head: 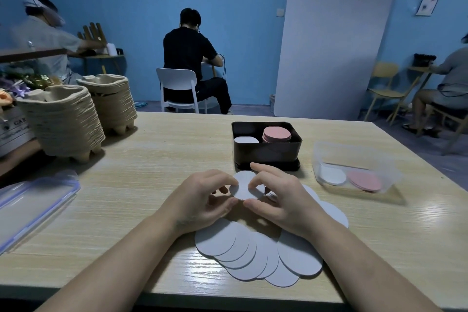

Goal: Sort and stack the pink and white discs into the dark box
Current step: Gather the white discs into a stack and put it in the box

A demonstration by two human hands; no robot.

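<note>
Both hands, left point(202, 197) and right point(276, 195), pinch a white disc point(243, 185) by its edges above the table point(141, 185). The box point(266, 152) lies just ahead, slightly right, nearer the right hand; its white stack point(245, 139) sits left of the pink point(276, 133).

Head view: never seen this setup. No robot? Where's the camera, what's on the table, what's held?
No machine here: a person's bare hands, filmed by one wide-angle camera worn on the head, looking forward and down. The left hand and right hand together pinch a white disc above the wooden table. Fanned out near the wrists lie loose white discs. Ahead stands the dark box, with a pink stack and a white pile inside. To the right, a clear tray holds more of both colours.
</note>
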